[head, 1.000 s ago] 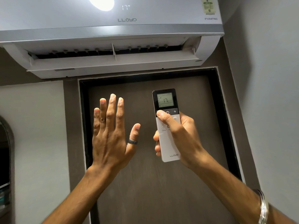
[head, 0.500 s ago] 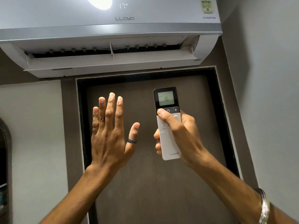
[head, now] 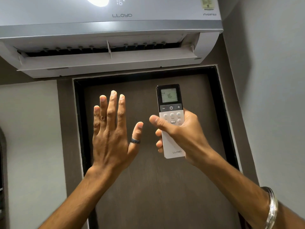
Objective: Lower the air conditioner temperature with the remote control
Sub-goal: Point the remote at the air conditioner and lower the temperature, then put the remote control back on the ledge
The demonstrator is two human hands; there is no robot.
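Toward the left, below the air conditioner (head: 105, 30), the left hand (head: 110, 138) is hovering flat, fingers spread, gripping nothing. Rightward, the right hand (head: 179, 134) is wrapping the lower body of the remote control (head: 171, 119), thumb lifted clear of the buttons. Both displays are reading 16. Judging by its look, the remote is light, rigid, smooth plastic that could slip; gripping its narrow sides low down is leaving the minus key (head: 163, 108) reachable.
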